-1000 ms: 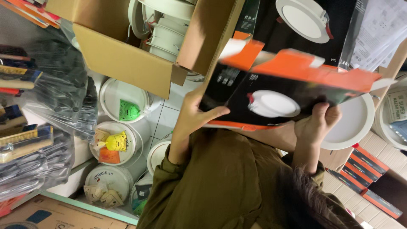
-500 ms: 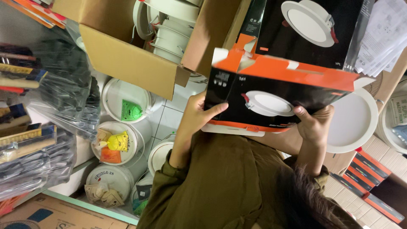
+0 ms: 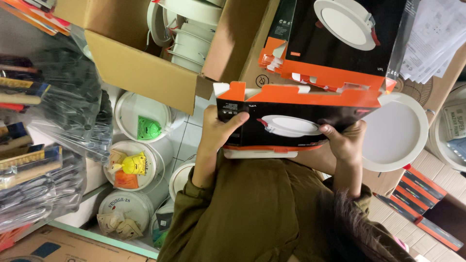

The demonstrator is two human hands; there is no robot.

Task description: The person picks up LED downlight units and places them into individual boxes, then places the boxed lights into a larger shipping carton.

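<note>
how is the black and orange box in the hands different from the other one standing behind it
The held box lies nearly level, gripped at either end by the left hand and the right hand; the rear box stands tilted against other goods, with no hand on it. The held box's orange flaps stand open on top; the rear box shows torn orange tabs along its lower edge. Both are black and orange and picture a round white lamp.

- Tiled floor (image 3: 187, 138), pale squares with dark joints.
- White lidded buckets (image 3: 141, 109) stand on it, clustered toward its left edge.
- Orange-and-black flat boxes (image 3: 420, 194) lie stacked at its lower right corner.
- Open cardboard carton (image 3: 141, 73) along its upper edge.
</note>
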